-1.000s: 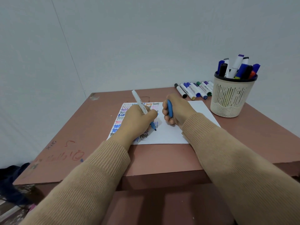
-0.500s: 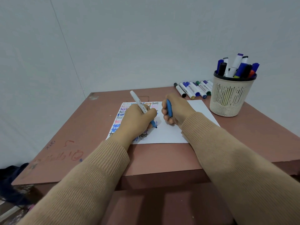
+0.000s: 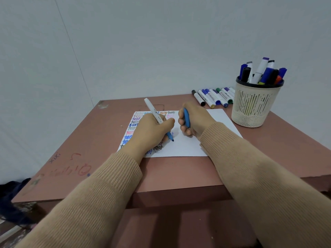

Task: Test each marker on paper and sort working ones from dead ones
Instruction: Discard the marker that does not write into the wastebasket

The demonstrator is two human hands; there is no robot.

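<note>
Blue-tipped marker [image 3: 154, 111] meets paper [image 3: 188, 147], barrel slanting up-left.
Fingers [image 3: 169, 122] of left hand [image 3: 152, 132] pinch it; right hand [image 3: 196, 120] clasps cap [image 3: 186, 119] just beside.

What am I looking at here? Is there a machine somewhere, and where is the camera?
There is no machine: these are a person's two bare hands, filmed by one camera worn on the head and looking down. The left hand grips a blue-tipped marker, its tip down at a sheet of paper covered in coloured "test" words. The right hand holds what looks like its blue cap. The paper lies on a reddish-brown table. Behind it, a row of capped markers lies beside a cream pen holder with more markers.
</note>
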